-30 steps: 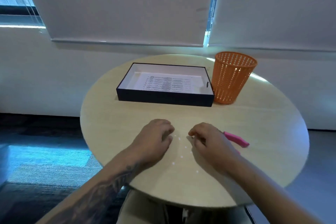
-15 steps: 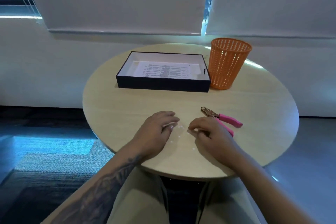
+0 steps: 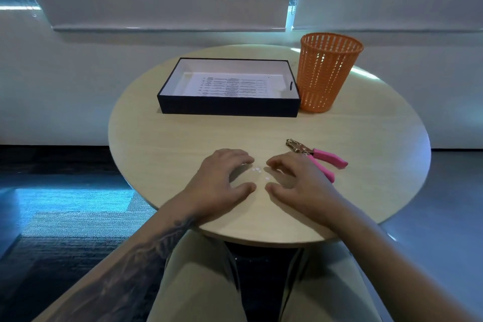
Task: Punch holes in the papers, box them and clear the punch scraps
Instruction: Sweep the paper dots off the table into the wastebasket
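Gathering the little paper dots is the job I am on now. My left hand (image 3: 222, 180) and my right hand (image 3: 298, 183) rest on the round table (image 3: 183, 144), one on each side of the dots (image 3: 257, 170), fingers curled and spread a little. Neither hand is holding anything. The dots are tiny, white and flat, and they sit in the gap between my hands, close to the near edge of the table. I count only a few; more may hide under my palms.

The papers (image 3: 235, 85) already lie flat in the black box (image 3: 227, 107) at the far side of the table, so I think that part is done. The pink hole punch (image 3: 317, 155) lies on the table just beside my right hand.

Next I think I must push the dots into one small heap, scoop them up, and drop them in the orange basket (image 3: 324, 76), which stands just right of the box. They are so light they could slip away.
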A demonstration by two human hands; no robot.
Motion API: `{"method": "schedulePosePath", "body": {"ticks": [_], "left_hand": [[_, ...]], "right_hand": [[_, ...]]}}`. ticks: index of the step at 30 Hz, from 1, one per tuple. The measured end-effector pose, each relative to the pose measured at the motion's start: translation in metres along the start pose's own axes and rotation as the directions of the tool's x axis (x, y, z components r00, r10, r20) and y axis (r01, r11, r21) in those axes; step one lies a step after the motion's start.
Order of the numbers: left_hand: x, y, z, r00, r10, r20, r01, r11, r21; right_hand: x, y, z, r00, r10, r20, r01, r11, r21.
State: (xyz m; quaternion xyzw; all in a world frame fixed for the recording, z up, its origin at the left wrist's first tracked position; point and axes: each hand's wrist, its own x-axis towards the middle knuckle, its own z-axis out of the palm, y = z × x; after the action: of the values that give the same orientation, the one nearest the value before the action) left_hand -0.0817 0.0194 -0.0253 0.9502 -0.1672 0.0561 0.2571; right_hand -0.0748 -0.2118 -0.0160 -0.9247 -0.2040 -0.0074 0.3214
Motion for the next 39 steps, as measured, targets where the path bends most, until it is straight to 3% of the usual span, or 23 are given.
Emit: {"method": "schedulePosePath", "body": {"ticks": [5,9,13,18,21,24,28,31,36,39], "left_hand": [[0.011,0.004,0.007,0.997,-0.015,-0.071,0.015,1.0,-0.006],[0.01,-0.003,0.002,0.996,-0.048,-0.079,0.029,0.972,-0.232],[0.01,-0.002,-0.002,0.995,-0.068,-0.068,0.039,0.931,-0.363],[0.008,-0.002,0.008,0.992,-0.056,-0.11,0.036,0.983,-0.18],[0.007,0.001,0.008,0.987,-0.104,-0.124,0.083,0.983,-0.163],[0.006,0.003,0.006,0.986,-0.088,-0.141,0.069,0.989,-0.134],[0.005,0.004,0.007,0.986,-0.077,-0.148,0.061,0.992,-0.111],[0.003,0.004,0.009,0.988,-0.044,-0.15,0.036,0.998,-0.055],[0.002,0.005,0.012,0.989,-0.008,-0.151,0.012,1.0,0.026],[0.001,0.004,0.011,0.988,-0.006,-0.157,0.012,0.999,0.039]], "right_hand": [[0.017,-0.005,0.006,0.998,0.002,-0.064,-0.001,1.0,0.015],[0.014,0.001,0.01,0.993,-0.012,-0.118,0.023,0.995,0.094],[0.016,0.002,0.012,0.992,-0.069,-0.104,0.071,0.997,0.02],[0.017,-0.001,0.015,0.989,-0.148,-0.019,0.143,0.979,-0.147],[0.016,-0.002,0.015,0.99,-0.141,0.022,0.143,0.968,-0.204],[0.016,0.001,0.013,0.994,-0.109,0.003,0.109,0.991,-0.082],[0.015,0.003,0.01,0.988,-0.019,-0.15,0.036,0.993,0.114],[0.013,0.0,0.01,0.989,-0.004,-0.147,0.016,0.996,0.082],[0.013,0.0,0.015,0.992,-0.125,-0.026,0.119,0.982,-0.144],[0.012,0.002,0.014,0.995,-0.077,-0.06,0.076,0.997,-0.022]]}}
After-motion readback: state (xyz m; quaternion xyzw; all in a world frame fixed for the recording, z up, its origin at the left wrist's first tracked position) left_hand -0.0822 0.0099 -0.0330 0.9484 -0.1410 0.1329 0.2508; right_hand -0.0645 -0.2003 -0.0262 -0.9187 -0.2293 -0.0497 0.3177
